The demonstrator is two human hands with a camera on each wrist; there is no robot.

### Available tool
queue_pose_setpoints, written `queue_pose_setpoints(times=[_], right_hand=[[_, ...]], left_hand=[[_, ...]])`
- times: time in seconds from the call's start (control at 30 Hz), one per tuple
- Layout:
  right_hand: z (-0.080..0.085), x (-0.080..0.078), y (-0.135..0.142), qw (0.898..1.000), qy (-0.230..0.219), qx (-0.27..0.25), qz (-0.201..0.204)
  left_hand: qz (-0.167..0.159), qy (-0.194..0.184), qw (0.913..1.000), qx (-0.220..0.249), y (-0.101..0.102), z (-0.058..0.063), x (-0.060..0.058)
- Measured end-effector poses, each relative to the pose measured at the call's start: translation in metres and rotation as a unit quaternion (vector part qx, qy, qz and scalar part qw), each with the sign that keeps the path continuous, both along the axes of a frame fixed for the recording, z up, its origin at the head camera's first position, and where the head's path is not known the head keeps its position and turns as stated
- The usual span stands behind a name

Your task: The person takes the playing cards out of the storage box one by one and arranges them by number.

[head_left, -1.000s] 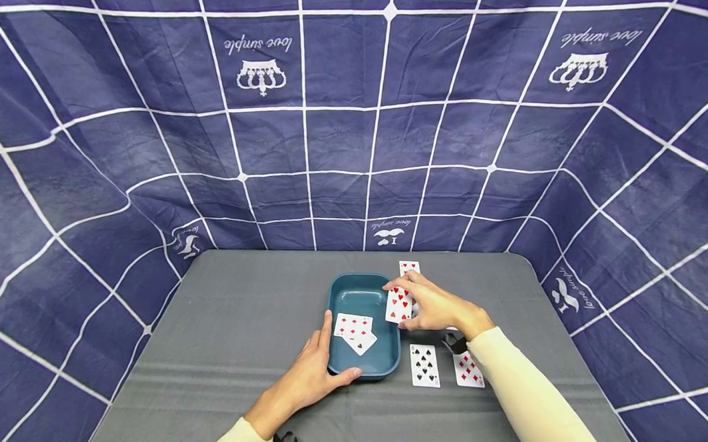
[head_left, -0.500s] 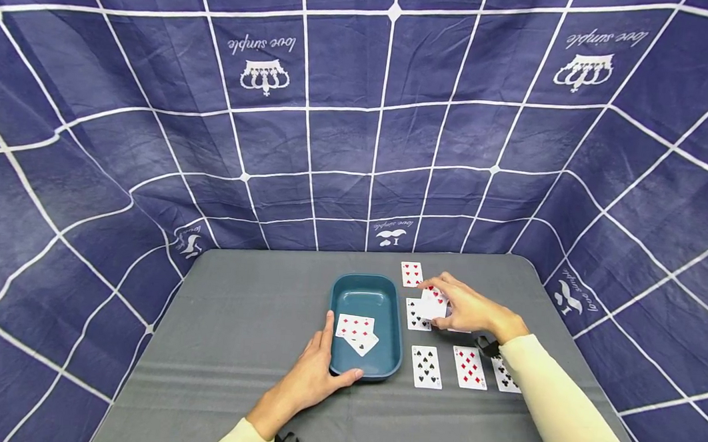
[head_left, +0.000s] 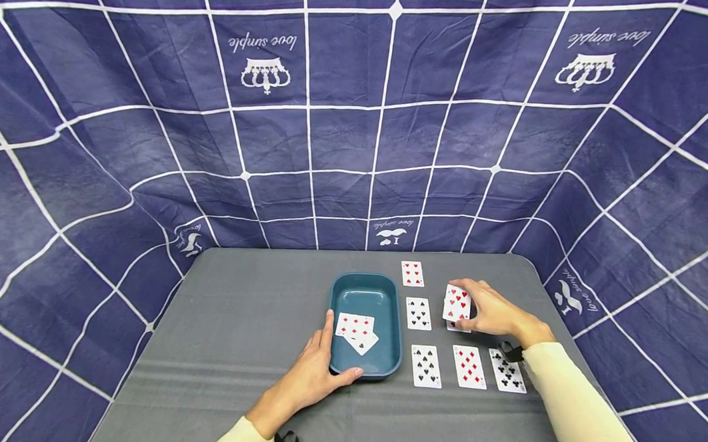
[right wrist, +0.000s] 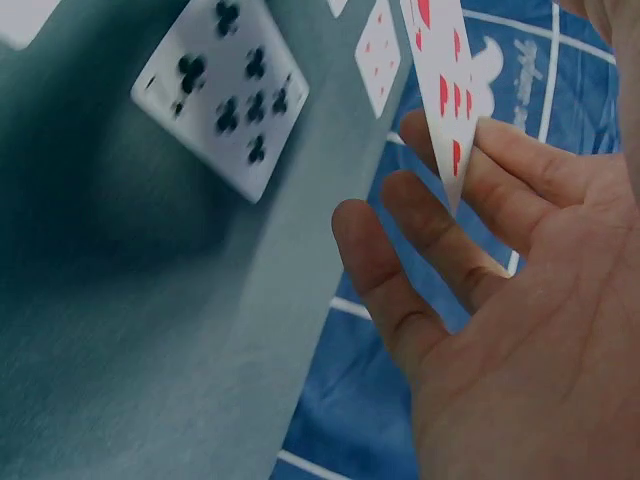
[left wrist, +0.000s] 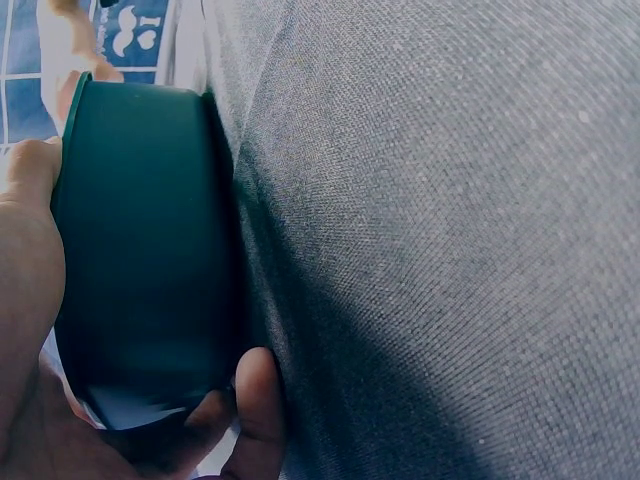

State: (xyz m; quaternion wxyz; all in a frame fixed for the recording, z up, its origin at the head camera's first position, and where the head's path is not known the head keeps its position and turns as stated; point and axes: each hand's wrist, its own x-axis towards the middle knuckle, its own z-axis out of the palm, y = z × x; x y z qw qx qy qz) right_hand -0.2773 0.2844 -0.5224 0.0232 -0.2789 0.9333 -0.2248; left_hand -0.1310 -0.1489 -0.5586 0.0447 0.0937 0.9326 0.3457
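Observation:
My left hand (head_left: 309, 372) grips the near-left corner of the blue-green tray (head_left: 399, 330), its thumb over the front rim and its fingers along the left side. In the left wrist view the tray's wall (left wrist: 150, 230) fills the space beside thumb and fingers. Inside the tray, a diamonds playing card (head_left: 354, 325) partly covers a spades card (head_left: 362, 344). Right of the tray, my right hand (head_left: 496, 313) pinches a hearts card (head_left: 457, 302) by its edges. It tilts in the right wrist view, and in the head view it overlaps another card (head_left: 458, 326).
Face-up on the grey table (head_left: 246, 322) are a six of hearts (head_left: 412, 274) at the back, a spades card (head_left: 418, 314) in the middle row, and a front row with spades (head_left: 426, 366), diamonds (head_left: 470, 367) and clubs (head_left: 507, 371). Blue cloth (head_left: 346, 140) hangs behind and at both sides.
My right hand has moved to the right with the hearts card, from above the tray's right rim to over the middle row's right card. The left hand and tray have stayed put.

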Motion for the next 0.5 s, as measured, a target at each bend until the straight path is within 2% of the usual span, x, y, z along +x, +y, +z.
queue_pose_setpoints(times=[0.27, 0.5], right_hand=[[-0.005, 0.002, 0.027, 1.000, -0.002, -0.006, -0.006], [-0.014, 0.003, 0.051, 0.999, -0.011, 0.016, -0.035]], left_hand=[[-0.001, 0.002, 1.0000, 0.000, 0.001, -0.001, -0.001], [0.000, 0.002, 1.0000, -0.002, 0.000, -0.002, -0.001]])
